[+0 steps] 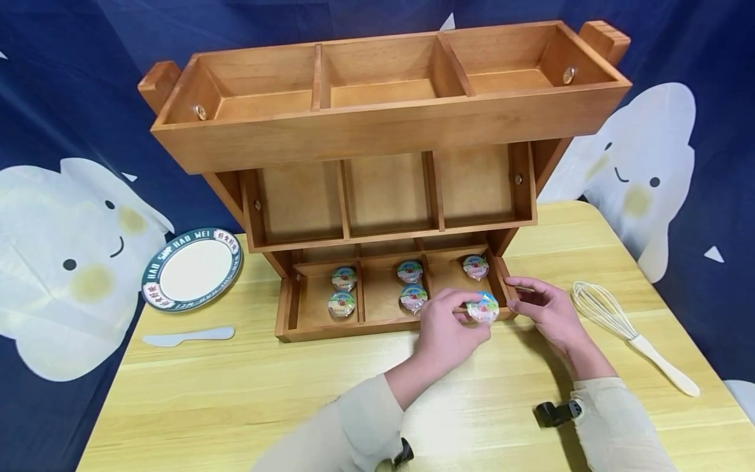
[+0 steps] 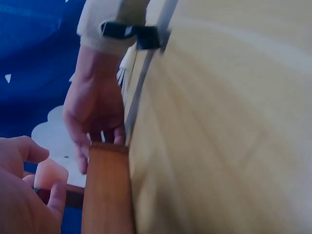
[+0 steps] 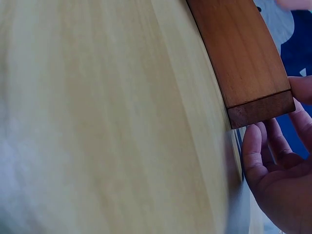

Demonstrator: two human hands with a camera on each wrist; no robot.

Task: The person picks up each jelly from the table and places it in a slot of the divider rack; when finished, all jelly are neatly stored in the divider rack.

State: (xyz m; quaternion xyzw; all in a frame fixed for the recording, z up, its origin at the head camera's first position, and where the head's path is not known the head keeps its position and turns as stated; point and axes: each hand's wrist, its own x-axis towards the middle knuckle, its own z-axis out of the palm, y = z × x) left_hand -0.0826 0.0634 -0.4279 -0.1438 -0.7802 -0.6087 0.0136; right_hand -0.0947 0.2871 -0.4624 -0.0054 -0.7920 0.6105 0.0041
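Observation:
My left hand (image 1: 451, 328) pinches a jelly cup (image 1: 483, 308) with a printed film lid, above the front edge of the right compartment of the bottom tray (image 1: 348, 333). That tray belongs to a tiered wooden storage box (image 1: 389, 131). Inside it, two jelly cups (image 1: 342, 303) sit in the left compartment, two more (image 1: 413, 297) in the middle, and one (image 1: 475, 267) at the back of the right. My right hand (image 1: 545, 311) holds the tray's right front corner; in the right wrist view its fingers (image 3: 252, 146) touch the wooden end (image 3: 261, 109).
A green-rimmed plate (image 1: 232, 262) and a white plastic knife (image 1: 189, 336) lie at the left of the table (image 1: 236, 406). A whisk (image 1: 639, 341) lies to the right of my right hand. The box's upper trays overhang the bottom one.

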